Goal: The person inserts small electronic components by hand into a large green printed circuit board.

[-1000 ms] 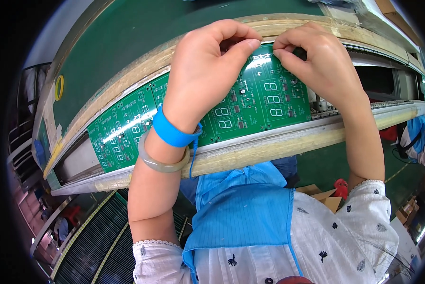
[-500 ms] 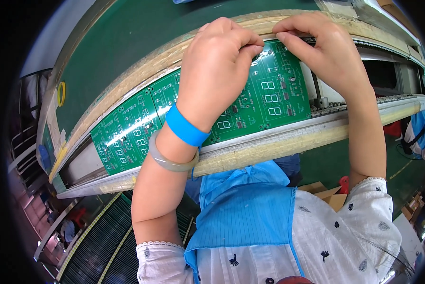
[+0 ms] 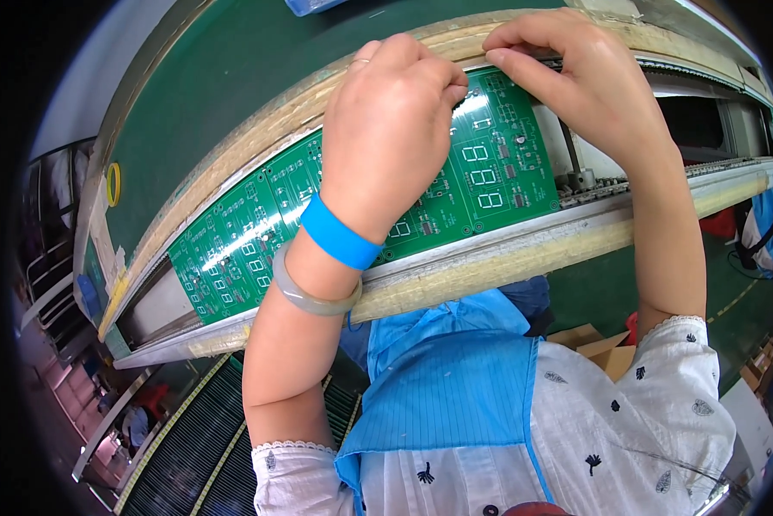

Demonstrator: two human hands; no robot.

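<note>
A long green circuit board panel [image 3: 511,185] with white digit outlines and small dark chips lies between the rails of a conveyor. My left hand [image 3: 391,129], a blue band and a pale bangle on its arm, reaches over the panel's middle. Its fingers are curled together in a pinch near the far edge; whatever lies between them is too small to name. Past the far right corner of the panel is my right hand [image 3: 588,82], thumb and forefinger tips brought together by the far rail. Any small thing in that pinch cannot be made out.
Tape-wrapped rails [image 3: 455,279] run along both sides of the conveyor, with a chain [image 3: 614,191] inside the near one. Beyond stretches a green table surface [image 3: 206,112] with a yellow ring [image 3: 113,184] and a blue tray [image 3: 313,5]. A black ribbed rack [image 3: 175,447] stands below left.
My left fingertips have shifted slightly left along the far edge. My right hand has moved a little left and away from me. Both stay pinched, and the view has tilted slightly.
</note>
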